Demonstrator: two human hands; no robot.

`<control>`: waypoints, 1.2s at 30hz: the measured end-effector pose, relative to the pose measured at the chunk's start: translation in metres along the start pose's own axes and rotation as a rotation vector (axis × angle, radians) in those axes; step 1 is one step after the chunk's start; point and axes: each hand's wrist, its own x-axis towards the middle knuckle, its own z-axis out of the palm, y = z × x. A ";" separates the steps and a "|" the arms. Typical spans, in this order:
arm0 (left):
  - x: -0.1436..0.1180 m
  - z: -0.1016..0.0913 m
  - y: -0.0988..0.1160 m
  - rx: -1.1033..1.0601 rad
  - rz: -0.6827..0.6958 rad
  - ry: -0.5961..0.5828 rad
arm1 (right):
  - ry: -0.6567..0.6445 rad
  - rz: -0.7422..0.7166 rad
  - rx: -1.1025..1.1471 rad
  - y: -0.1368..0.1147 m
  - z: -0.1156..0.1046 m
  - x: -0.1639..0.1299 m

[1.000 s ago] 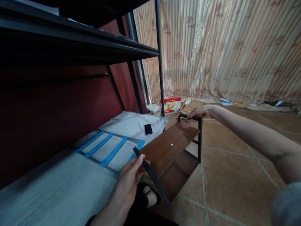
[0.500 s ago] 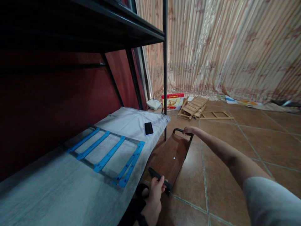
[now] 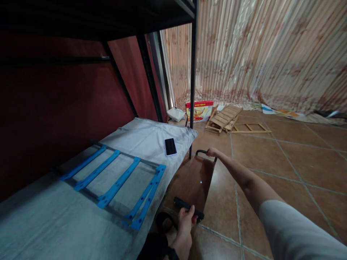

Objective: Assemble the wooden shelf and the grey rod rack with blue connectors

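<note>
A brown wood-look board (image 3: 193, 178) with a black metal bar at each end is held low beside the bed, over the tiled floor. My left hand (image 3: 187, 217) is closed around the black bar at the near end, thumb on top. At the far end, the fingers of my right hand (image 3: 211, 152) wrap the curved black tube. A small white spot shows on the board's surface. On the bed to the left lies a rack (image 3: 118, 180) with blue slats and dark side rails. Past it rests a dark-screened phone (image 3: 170, 147).
The bunk bed's black post (image 3: 192, 72) rises close to the board's far end. Along the curtain (image 3: 244, 54) lie a red-and-yellow box (image 3: 200, 111), a white bag (image 3: 176, 114) and folded slatted wooden pieces (image 3: 226, 117). A dark sandal (image 3: 164, 221) shows near my left hand.
The view has shifted and tilted slightly. The board's far end has moved a little left and its surface looks steeper. Both hands keep their hold on its ends.
</note>
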 end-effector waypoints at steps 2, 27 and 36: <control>-0.008 0.005 0.002 -0.032 -0.013 -0.003 | -0.109 0.038 -0.043 0.006 0.005 0.007; -0.032 0.003 0.000 -0.155 -0.267 -0.140 | -0.005 -0.016 -0.123 0.007 0.041 0.003; -0.031 0.006 -0.011 -0.243 -0.236 -0.141 | 0.002 -0.078 -0.155 -0.008 0.048 0.022</control>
